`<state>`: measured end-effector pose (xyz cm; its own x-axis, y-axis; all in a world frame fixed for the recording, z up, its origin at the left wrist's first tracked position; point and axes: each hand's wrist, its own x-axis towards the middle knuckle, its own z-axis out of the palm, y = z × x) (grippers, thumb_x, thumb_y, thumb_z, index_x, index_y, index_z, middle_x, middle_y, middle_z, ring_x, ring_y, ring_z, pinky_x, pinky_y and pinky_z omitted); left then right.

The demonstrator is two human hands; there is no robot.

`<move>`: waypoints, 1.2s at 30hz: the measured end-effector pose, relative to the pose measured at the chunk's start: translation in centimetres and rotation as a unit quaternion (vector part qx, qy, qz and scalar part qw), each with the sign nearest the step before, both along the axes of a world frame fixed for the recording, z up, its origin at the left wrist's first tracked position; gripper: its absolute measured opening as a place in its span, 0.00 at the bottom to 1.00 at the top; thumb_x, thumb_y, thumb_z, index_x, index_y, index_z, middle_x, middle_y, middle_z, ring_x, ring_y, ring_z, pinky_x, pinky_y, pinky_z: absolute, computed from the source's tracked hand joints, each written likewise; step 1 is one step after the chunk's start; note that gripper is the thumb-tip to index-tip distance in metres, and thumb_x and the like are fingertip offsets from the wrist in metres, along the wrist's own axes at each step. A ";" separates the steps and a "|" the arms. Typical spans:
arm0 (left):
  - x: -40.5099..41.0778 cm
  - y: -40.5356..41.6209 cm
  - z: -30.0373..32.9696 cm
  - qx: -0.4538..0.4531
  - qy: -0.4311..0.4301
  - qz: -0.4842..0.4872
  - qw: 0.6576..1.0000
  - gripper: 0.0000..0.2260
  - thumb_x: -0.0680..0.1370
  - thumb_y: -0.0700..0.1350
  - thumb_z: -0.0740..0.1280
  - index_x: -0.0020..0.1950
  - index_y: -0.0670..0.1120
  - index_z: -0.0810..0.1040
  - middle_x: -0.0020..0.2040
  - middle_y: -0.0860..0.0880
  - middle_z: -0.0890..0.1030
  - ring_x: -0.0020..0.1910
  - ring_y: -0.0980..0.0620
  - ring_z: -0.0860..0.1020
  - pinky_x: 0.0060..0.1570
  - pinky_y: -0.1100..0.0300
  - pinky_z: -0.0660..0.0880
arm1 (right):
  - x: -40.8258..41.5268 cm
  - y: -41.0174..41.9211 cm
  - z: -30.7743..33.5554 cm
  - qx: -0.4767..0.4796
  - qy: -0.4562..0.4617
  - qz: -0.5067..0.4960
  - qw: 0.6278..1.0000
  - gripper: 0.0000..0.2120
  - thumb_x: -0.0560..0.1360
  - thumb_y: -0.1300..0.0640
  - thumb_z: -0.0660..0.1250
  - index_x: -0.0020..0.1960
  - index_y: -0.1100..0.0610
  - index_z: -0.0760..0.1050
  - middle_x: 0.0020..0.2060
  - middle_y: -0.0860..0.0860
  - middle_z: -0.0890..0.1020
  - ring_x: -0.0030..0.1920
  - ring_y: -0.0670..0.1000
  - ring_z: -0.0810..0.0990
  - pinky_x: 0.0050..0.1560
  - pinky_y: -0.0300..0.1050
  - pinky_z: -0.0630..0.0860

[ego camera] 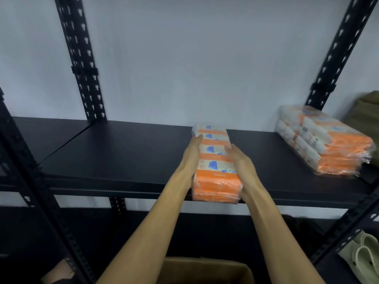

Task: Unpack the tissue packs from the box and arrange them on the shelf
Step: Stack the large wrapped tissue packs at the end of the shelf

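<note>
Orange-and-white, two wrapped tissue bundles on the black shelf (127, 160), we see one (215, 167) at its front edge pressed between left hand (191, 158) and right hand (243, 165), fingers straight, the other bundle (326, 140) far right, one cardboard box (205, 270) below, print too blurred to read

Pale sandals (361, 257) low right; olive bag (367, 111) far right.

No legible text (print on tissue packs (215, 160) blurred)

The held tissue pack (215, 160) is orange and white with blue patches, matching the clear-wrapped tissue bundle (326, 142), both on a black shelf (123, 156) against a pale grey wall (194, 58), above a brown cardboard box (205, 271).
</note>
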<state>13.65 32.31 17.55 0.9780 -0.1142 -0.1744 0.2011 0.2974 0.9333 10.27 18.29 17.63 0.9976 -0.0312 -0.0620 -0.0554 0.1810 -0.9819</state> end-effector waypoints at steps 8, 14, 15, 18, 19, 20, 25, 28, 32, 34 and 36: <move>0.7 0.0 0.3 0.127 -0.050 -0.022 0.990 0.19 0.86 0.47 0.57 0.77 0.52 0.60 0.53 0.46 0.81 0.37 0.52 0.85 0.32 0.59 0.81 | 0.8 -0.9 0.0 -0.086 -0.012 0.072 0.994 0.16 0.83 0.57 0.63 0.69 0.48 0.67 0.53 0.52 0.84 0.44 0.50 0.87 0.39 0.43 0.82; 0.6 3.3 3.8 0.090 -0.032 -0.092 0.991 0.16 0.83 0.56 0.61 0.59 0.46 0.80 0.51 0.46 0.86 0.52 0.48 0.84 0.54 0.53 0.79 | 2.0 -1.8 1.4 -0.112 0.003 0.044 0.993 0.19 0.81 0.48 0.67 0.66 0.56 0.69 0.53 0.54 0.85 0.49 0.53 0.87 0.54 0.54 0.83; 1.0 3.4 4.2 0.097 -0.037 -0.067 0.992 0.15 0.84 0.55 0.60 0.54 0.46 0.80 0.48 0.47 0.85 0.49 0.50 0.83 0.52 0.55 0.77 | 2.7 -1.8 1.7 -0.118 -0.004 0.011 0.993 0.19 0.81 0.47 0.66 0.65 0.57 0.70 0.52 0.53 0.86 0.49 0.52 0.87 0.54 0.54 0.82; 2.6 2.3 4.5 0.165 -0.055 -0.015 0.985 0.18 0.84 0.54 0.59 0.53 0.42 0.81 0.46 0.45 0.86 0.49 0.48 0.85 0.62 0.51 0.75 | 4.9 -1.4 2.6 -0.127 -0.006 -0.041 0.991 0.22 0.81 0.47 0.65 0.71 0.57 0.68 0.54 0.53 0.84 0.49 0.52 0.87 0.51 0.52 0.83; 3.2 1.8 4.2 0.179 -0.050 -0.011 0.983 0.20 0.84 0.54 0.59 0.59 0.40 0.81 0.48 0.44 0.87 0.49 0.46 0.86 0.62 0.48 0.77 | 5.7 -1.2 2.7 -0.114 0.004 -0.039 0.993 0.24 0.81 0.48 0.65 0.73 0.56 0.66 0.55 0.54 0.83 0.49 0.53 0.87 0.50 0.54 0.84; 3.8 1.3 3.8 0.177 -0.036 -0.018 0.983 0.20 0.84 0.54 0.59 0.63 0.40 0.80 0.49 0.43 0.87 0.47 0.46 0.86 0.57 0.47 0.80 | 6.6 -1.1 2.6 -0.101 0.014 -0.030 0.994 0.24 0.82 0.50 0.65 0.74 0.56 0.65 0.56 0.55 0.83 0.47 0.54 0.87 0.48 0.54 0.84; 4.4 -0.2 1.6 0.138 -0.003 0.012 0.990 0.16 0.84 0.49 0.56 0.69 0.47 0.73 0.53 0.43 0.85 0.44 0.45 0.86 0.41 0.52 0.84 | 8.5 -0.4 1.6 -0.127 0.023 0.028 0.991 0.16 0.84 0.56 0.60 0.70 0.49 0.72 0.51 0.53 0.85 0.39 0.51 0.87 0.33 0.43 0.81; 4.5 0.2 1.0 0.043 0.035 0.014 0.998 0.16 0.84 0.50 0.56 0.61 0.46 0.80 0.46 0.42 0.86 0.41 0.44 0.86 0.40 0.51 0.83 | 8.9 -0.3 1.5 -0.146 0.026 0.040 0.988 0.23 0.84 0.53 0.60 0.78 0.44 0.62 0.51 0.53 0.84 0.39 0.51 0.87 0.34 0.43 0.81; 3.8 0.8 1.8 0.081 0.022 -0.029 0.996 0.16 0.84 0.51 0.57 0.65 0.45 0.78 0.48 0.43 0.87 0.43 0.44 0.86 0.43 0.50 0.83 | 9.0 -0.5 1.7 -0.187 0.025 0.051 0.981 0.21 0.85 0.52 0.58 0.77 0.46 0.63 0.52 0.54 0.84 0.44 0.53 0.87 0.40 0.48 0.83; 3.4 1.2 2.5 0.163 -0.031 -0.051 0.985 0.13 0.84 0.47 0.59 0.68 0.49 0.73 0.53 0.45 0.86 0.47 0.46 0.86 0.48 0.50 0.84 | 9.0 -0.6 2.3 -0.280 0.002 0.058 0.958 0.18 0.85 0.52 0.57 0.74 0.51 0.67 0.54 0.54 0.84 0.45 0.52 0.86 0.43 0.47 0.83; 2.6 1.7 2.9 0.263 -0.091 -0.057 0.959 0.11 0.84 0.46 0.61 0.66 0.52 0.71 0.56 0.48 0.83 0.48 0.50 0.86 0.49 0.53 0.84 | 9.5 -0.8 2.7 -0.392 -0.030 0.035 0.919 0.22 0.84 0.51 0.58 0.77 0.55 0.63 0.66 0.54 0.78 0.55 0.53 0.83 0.53 0.48 0.81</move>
<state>16.27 34.01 20.47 0.9843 -0.1647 -0.0638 0.0231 -0.2379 0.9710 19.76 17.47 20.36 0.9997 0.0216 0.0071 0.0184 -0.5850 -0.8108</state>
